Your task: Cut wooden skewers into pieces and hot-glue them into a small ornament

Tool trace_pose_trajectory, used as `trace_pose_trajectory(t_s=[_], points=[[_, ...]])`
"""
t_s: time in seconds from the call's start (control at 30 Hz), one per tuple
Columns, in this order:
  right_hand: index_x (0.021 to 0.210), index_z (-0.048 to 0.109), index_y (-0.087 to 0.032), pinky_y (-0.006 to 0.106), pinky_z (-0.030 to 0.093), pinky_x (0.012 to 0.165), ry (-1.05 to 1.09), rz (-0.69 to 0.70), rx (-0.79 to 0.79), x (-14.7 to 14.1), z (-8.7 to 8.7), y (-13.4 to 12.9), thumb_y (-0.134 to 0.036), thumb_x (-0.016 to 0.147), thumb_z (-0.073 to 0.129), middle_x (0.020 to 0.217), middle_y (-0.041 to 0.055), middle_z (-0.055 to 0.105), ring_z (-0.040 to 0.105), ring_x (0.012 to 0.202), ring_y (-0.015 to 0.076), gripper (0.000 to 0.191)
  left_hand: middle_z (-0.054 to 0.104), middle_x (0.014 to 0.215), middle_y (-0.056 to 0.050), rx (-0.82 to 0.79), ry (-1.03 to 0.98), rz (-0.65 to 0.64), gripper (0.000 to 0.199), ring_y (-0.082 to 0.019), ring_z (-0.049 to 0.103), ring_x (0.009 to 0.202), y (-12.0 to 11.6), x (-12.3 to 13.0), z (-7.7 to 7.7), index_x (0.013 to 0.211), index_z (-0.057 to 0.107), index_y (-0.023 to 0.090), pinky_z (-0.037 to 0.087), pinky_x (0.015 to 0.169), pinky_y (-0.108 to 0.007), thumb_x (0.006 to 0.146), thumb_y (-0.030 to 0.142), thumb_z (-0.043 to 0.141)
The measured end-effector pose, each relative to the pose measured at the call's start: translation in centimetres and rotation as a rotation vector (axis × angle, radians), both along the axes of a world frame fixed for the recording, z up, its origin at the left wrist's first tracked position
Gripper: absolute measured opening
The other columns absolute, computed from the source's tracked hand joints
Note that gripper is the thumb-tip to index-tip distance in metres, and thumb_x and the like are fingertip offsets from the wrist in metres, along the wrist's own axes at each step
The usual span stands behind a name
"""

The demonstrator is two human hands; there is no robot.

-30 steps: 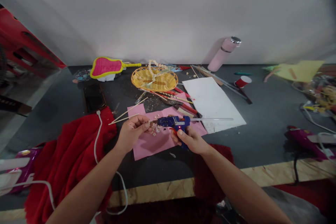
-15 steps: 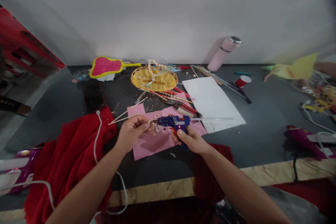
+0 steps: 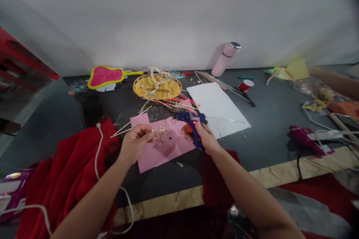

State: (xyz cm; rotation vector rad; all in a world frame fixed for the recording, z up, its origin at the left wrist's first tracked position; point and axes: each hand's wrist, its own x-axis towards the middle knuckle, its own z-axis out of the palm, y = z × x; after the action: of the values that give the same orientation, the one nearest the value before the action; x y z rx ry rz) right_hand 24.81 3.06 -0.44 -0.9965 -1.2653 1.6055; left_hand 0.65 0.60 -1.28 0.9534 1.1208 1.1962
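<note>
Glue gun (image 3: 191, 118), gripped in the right hand (image 3: 206, 137), above the right part of the pink paper (image 3: 157, 158). The left hand (image 3: 137, 139), apart from the nozzle, pinches a small pale piece (image 3: 153, 131) beside scattered bits (image 3: 162, 135). The paper's near edge lies back from the tan table edge (image 3: 168, 204); beyond, a wicker basket (image 3: 158, 89).

Basket (image 3: 173, 90) behind paper (image 3: 157, 158)

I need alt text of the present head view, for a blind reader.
A person's right hand holds a blue glue gun; the left hand pinches a tiny pale piece beside small bits on pink paper. Nearby are a yellow basket and a white sheet.
</note>
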Motion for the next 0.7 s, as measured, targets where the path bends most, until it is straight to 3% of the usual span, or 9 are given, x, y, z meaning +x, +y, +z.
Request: trace_pose_trajectory(t_s=[0.17,0.23,0.33,0.53,0.63,0.7], points=[[0.078,0.055,-0.017,0.020,0.044,0.047,0.052,-0.411,-0.078,2.8,0.3,2.1,-0.060,0.078,0.050,0.056,-0.0013,0.055,0.052,0.048,0.0091,0.043,0.065,0.069,0.000,-0.001,-0.023,0.023,0.018,-0.010,0.061,0.060,-0.1,0.0,0.2,0.081,0.060,0.014,0.052,0.063,-0.023,0.069,0.022,0.070],[0.077,0.054,-0.017,0.019,0.044,0.043,0.043,-0.494,-0.155,4.5,0.7,3.0,-0.059,0.077,0.053,0.055,-0.0012,0.055,0.052,0.046,0.0093,0.043,0.065,0.070,0.000,0.003,-0.044,0.042,0.019,-0.010,0.061,0.061,-0.1,-0.1,0.3,0.081,0.060,0.014,0.052,0.062,-0.023,0.068,0.022,0.070],[0.082,0.055,-0.017,0.019,0.046,0.040,-0.022,-0.606,-0.198,7.2,1.1,4.3,-0.045,0.073,0.064,0.059,-0.0016,0.056,0.053,0.045,0.0091,0.031,0.065,0.067,0.000,0.017,-0.048,0.056,0.017,-0.009,0.060,0.058,-0.1,-0.1,0.4,0.080,0.060,0.014,0.051,0.061,-0.022,0.069,0.023,0.070],[0.080,0.061,-0.014,0.019,0.047,0.043,-0.306,-0.570,-0.295,10.4,0.4,5.9,-0.027,0.072,0.065,0.066,0.0040,0.061,0.056,0.049,0.0104,0.015,0.064,0.064,-0.001,0.015,-0.066,0.040,0.019,-0.010,0.059,0.056,0.0,-0.1,0.5,0.078,0.059,0.013,0.051,0.061,-0.024,0.067,0.025,0.070],[0.082,0.062,-0.017,0.025,0.050,0.047,-0.483,-0.500,-0.255,11.8,-0.4,6.4,-0.031,0.074,0.060,0.072,0.0078,0.064,0.060,0.055,0.0155,0.016,0.064,0.063,0.000,0.025,-0.089,0.050,0.020,-0.010,0.059,0.056,0.0,-0.1,0.5,0.077,0.060,0.013,0.051,0.060,-0.025,0.066,0.026,0.071],[0.082,0.062,-0.019,0.033,0.052,0.053,-0.753,-0.424,-0.146,13.0,-0.5,6.7,-0.035,0.074,0.057,0.070,0.0088,0.066,0.063,0.059,0.0207,0.019,0.063,0.062,0.000,0.023,-0.102,0.051,0.022,-0.011,0.059,0.055,-0.1,-0.1,0.5,0.076,0.060,0.013,0.050,0.060,-0.025,0.065,0.028,0.071]])
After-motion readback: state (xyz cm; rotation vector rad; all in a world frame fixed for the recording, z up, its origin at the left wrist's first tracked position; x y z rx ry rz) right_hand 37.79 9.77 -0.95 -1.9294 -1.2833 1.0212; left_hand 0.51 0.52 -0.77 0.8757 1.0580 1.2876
